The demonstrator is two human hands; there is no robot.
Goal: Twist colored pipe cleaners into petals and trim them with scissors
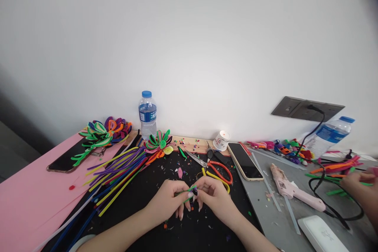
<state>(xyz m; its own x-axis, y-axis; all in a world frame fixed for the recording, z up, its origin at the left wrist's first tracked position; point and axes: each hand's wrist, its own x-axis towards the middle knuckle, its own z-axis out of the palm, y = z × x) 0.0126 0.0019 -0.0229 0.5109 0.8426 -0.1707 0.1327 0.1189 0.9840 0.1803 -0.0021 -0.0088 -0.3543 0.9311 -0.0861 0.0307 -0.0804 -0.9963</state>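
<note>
My left hand and my right hand meet low over the black mat. Between the fingertips of both sits a small twisted piece of green and purple pipe cleaner. A loose bundle of colourful pipe cleaners fans out on the mat to the left. Finished pipe-cleaner flowers lie behind it, one near the bottle and a cluster on the pink sheet. Red-handled scissors and a yellow-handled tool lie just beyond my right hand.
A water bottle stands at the wall. A phone, a pink glue gun with black cord, a second bottle and another phone lie around. Another person's hand works at the right edge.
</note>
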